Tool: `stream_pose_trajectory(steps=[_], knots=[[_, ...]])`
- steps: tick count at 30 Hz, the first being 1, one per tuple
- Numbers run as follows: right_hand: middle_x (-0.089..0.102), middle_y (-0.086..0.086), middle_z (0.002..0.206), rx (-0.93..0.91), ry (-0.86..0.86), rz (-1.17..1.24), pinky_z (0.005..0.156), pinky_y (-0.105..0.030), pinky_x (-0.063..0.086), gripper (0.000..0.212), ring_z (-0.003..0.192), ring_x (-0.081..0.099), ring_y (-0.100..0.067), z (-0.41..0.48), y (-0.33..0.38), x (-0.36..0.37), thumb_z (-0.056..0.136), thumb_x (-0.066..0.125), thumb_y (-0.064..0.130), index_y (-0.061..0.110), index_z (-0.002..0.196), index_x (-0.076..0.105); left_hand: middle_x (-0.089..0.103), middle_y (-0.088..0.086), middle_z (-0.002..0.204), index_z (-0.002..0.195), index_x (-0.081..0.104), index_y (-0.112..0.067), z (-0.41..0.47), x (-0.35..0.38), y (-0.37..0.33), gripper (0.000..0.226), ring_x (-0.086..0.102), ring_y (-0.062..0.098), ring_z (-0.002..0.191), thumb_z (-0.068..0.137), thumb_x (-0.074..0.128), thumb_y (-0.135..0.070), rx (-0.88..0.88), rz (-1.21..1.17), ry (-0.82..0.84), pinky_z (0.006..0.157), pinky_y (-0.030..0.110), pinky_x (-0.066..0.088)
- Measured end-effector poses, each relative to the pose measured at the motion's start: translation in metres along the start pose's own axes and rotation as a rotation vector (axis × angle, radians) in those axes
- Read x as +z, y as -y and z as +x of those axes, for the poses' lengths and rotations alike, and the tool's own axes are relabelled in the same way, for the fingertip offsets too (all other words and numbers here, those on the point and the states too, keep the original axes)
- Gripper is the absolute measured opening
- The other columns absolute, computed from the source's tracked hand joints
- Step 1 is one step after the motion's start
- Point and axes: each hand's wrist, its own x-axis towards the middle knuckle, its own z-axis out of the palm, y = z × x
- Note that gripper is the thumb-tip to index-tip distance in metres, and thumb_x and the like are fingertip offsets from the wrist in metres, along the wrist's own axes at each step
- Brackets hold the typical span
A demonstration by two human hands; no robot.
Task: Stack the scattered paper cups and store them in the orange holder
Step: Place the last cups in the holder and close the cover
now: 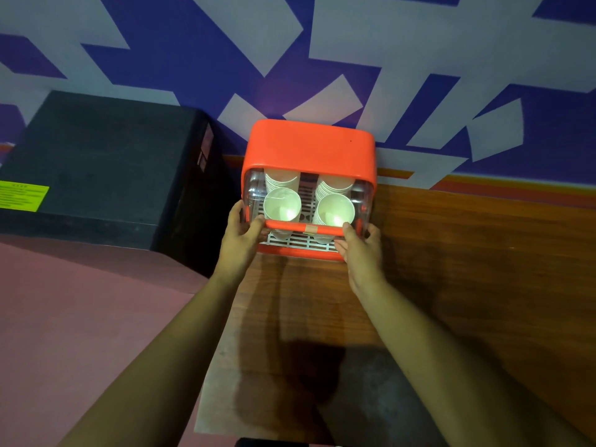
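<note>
A purple-and-white patterned wall (pixel 322 43) fills the upper part of the view, with a large black box (pixel 96 162) standing to the left. Below, a wooden tabletop (pixel 451 253) carries the orange holder (pixel 309 146), pushed back close to the wall. Its clear front cover (pixel 251 191) with an orange lower bar (pixel 290 226) sits nearly closed over a white slatted tray (pixel 300 245). Inside, two stacks of paper cups (pixel 282 204) lie on their sides, mouths toward the camera, one left and one right. No loose cups show on the table, so the task looks almost finished.

The left hand (pixel 240 233) grips the cover's left lower corner, fingers curled around it; the right hand (pixel 361 246) clasps the right lower corner likewise.

The likely trouble: the right stack's rim (pixel 335 209) sits very near the bar, so lowering the cover could catch and crush the front cup. Uneven pressure from the hands could also twist the cover or shove the holder against the wall.
</note>
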Motion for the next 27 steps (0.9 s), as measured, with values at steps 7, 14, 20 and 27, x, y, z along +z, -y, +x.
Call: stream_pose_trajectory(steps=[7, 14, 20, 27], knots=[[0.062, -0.006, 0.119, 0.024, -0.005, 0.05, 0.063, -0.016, 0.054, 0.044, 0.093, 0.069, -0.013, 0.001, 0.005, 0.0, 0.095, 0.063, 0.019, 0.018, 0.134, 0.042, 0.067, 0.015, 0.129, 0.147, 0.038, -0.022, 0.009, 0.002, 0.001, 0.059, 0.076, 0.022, 0.097, 0.096, 0.066, -0.02, -0.112, -0.151, -0.019, 0.083, 0.036, 0.061], [0.063, -0.014, 0.119, 0.093, 0.07, 0.154, 0.086, -0.044, 0.059, 0.046, 0.088, 0.075, -0.029, 0.004, 0.003, 0.004, 0.097, 0.059, 0.021, 0.021, 0.136, 0.035, 0.075, 0.024, 0.112, 0.144, 0.033, -0.04, 0.014, 0.005, -0.01, 0.049, 0.076, 0.042, 0.097, 0.102, 0.052, -0.023, -0.286, -0.249, 0.123, 0.08, 0.042, 0.06], [0.065, -0.028, 0.115, 0.215, 0.157, 0.34, 0.09, -0.05, 0.057, 0.039, 0.096, 0.072, -0.037, 0.004, 0.003, 0.003, 0.097, 0.058, 0.019, 0.015, 0.133, 0.042, 0.072, 0.027, 0.118, 0.144, 0.035, -0.043, 0.02, 0.003, -0.004, 0.052, 0.072, 0.047, 0.104, 0.102, 0.048, -0.016, -0.299, -0.285, 0.171, 0.088, 0.046, 0.06], [0.064, -0.017, 0.125, 0.183, 0.154, 0.291, 0.096, -0.049, 0.054, 0.037, 0.106, 0.069, -0.034, 0.008, -0.001, -0.003, 0.097, 0.056, 0.008, 0.011, 0.132, 0.046, 0.073, 0.024, 0.118, 0.145, 0.037, -0.037, 0.021, -0.004, 0.001, 0.056, 0.074, 0.044, 0.1, 0.1, 0.055, -0.01, -0.288, -0.223, 0.147, 0.084, 0.042, 0.062]])
